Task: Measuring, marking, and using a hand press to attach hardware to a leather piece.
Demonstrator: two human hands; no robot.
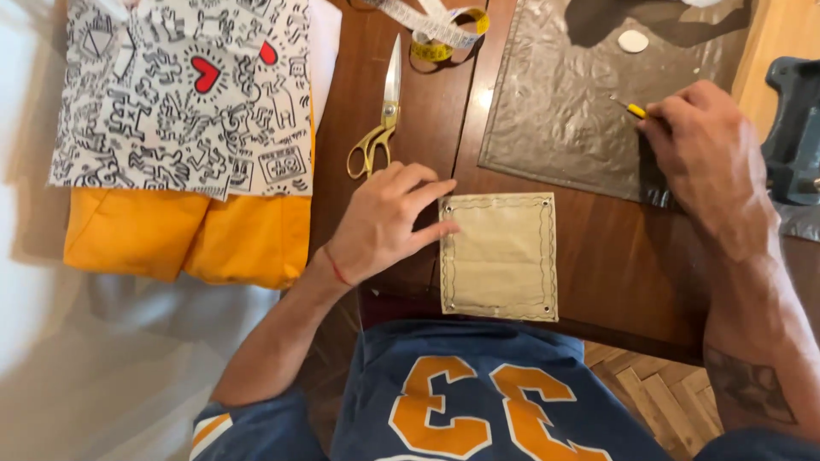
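A beige fabric patch [500,256] with a wavy stitched border and corner rivets lies flat on the brown wooden table [598,248] near its front edge. My left hand [384,222] rests beside it, fingertips touching the patch's upper left edge. My right hand [705,145] is farther back on the right, closed on a small yellow-handled tool [630,107] whose metal tip points left over a grey wrinkled sheet [564,94].
Gold-handled scissors [382,119] lie behind my left hand. A yellow measuring tape [440,34] is coiled at the back. Black-and-white printed fabric [188,94] lies over orange cloth [188,235] on the left. A small white disc [633,40] sits on the sheet. A dark blue machine [794,128] stands right.
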